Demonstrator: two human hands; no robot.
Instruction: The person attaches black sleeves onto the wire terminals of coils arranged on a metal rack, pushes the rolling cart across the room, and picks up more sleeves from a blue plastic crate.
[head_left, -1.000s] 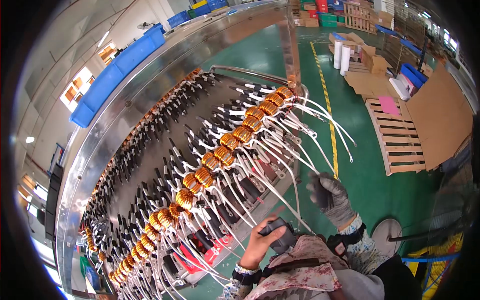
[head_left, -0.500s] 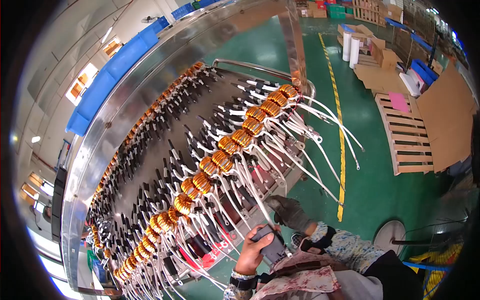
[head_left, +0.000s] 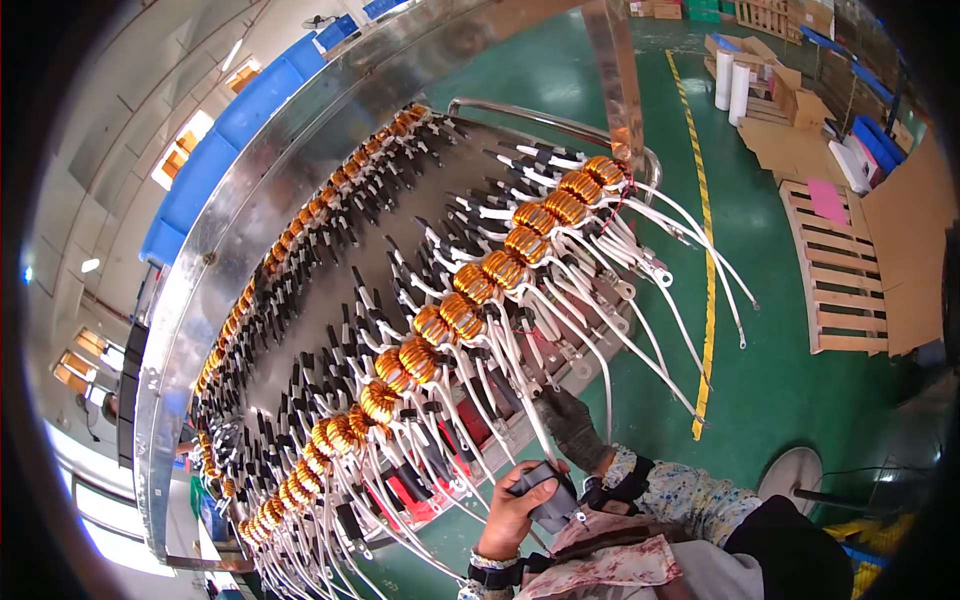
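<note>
Right-hand fingers [head_left: 562,412] have moved beside a white lead [head_left: 535,418].

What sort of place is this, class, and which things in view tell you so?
Probably a factory or workshop: many copper-coloured coils with white leads line a metal shelf, a yellow-and-black striped line marks the green floor, and a wooden pallet lies beyond it.

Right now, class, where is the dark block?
In the head view, the dark block is low, just right of centre, in the left hand, below the gloved right hand.
</note>
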